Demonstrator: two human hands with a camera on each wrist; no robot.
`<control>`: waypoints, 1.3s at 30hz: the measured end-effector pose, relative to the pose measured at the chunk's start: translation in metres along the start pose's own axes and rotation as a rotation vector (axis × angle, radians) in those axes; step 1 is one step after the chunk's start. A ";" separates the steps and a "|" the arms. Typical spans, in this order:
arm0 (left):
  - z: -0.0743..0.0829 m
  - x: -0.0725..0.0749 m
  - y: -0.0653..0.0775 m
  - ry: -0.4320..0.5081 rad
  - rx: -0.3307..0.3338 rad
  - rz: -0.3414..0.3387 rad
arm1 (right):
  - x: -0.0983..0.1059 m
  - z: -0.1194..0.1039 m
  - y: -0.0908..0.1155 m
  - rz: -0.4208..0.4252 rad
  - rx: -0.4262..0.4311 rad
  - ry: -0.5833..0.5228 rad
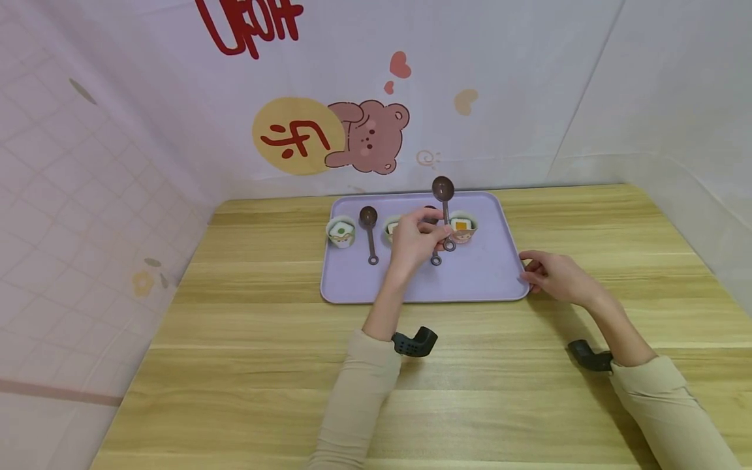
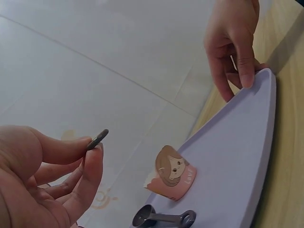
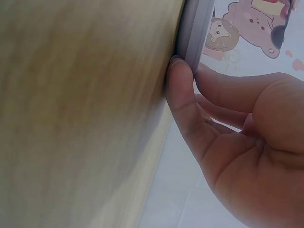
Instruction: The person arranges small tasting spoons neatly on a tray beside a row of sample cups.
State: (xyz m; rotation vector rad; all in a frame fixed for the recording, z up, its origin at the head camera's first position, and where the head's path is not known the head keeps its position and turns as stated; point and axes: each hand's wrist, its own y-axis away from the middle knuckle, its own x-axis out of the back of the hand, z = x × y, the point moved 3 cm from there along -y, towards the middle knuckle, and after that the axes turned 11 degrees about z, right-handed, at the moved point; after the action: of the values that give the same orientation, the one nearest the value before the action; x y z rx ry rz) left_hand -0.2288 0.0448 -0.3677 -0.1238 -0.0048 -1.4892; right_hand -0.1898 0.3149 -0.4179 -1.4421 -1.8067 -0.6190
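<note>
A dark brown measuring spoon (image 1: 443,189) stands bowl-up above the tray, its handle pinched between the thumb and fingers of my left hand (image 1: 414,241). The left wrist view shows only the handle's end (image 2: 98,139) at those fingertips. My right hand (image 1: 558,277) pinches the right rim of the pale purple tray (image 1: 476,277) near its front corner; the right wrist view shows thumb and finger at that rim (image 3: 197,38). Another brown spoon (image 1: 436,259) lies on the tray, partly behind my left hand. To the left lies a further spoon (image 1: 369,217).
On the tray stand a paper cup with a green-dotted piece (image 1: 341,232), a middle cup (image 1: 390,225) partly covered by my left hand, and a pink cup with an orange-marked piece (image 1: 463,228). The wooden table (image 1: 264,352) meets a printed wall covering (image 1: 505,143) behind.
</note>
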 end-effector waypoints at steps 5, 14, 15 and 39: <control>-0.005 -0.008 -0.001 -0.002 0.002 -0.010 | 0.000 0.000 0.000 0.003 0.000 0.000; -0.011 -0.021 0.002 0.033 0.021 0.002 | 0.000 -0.001 0.000 0.008 0.002 0.004; -0.011 -0.023 0.003 0.041 0.017 0.002 | 0.000 -0.001 0.000 0.008 0.002 0.005; -0.027 -0.056 0.009 0.092 0.003 0.036 | -0.001 0.001 -0.001 0.010 0.002 0.012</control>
State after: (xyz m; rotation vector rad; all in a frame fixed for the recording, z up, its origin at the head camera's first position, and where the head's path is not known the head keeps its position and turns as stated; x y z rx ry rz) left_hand -0.2265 0.0987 -0.3999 -0.0521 0.0690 -1.4572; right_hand -0.1906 0.3153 -0.4193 -1.4423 -1.7886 -0.6191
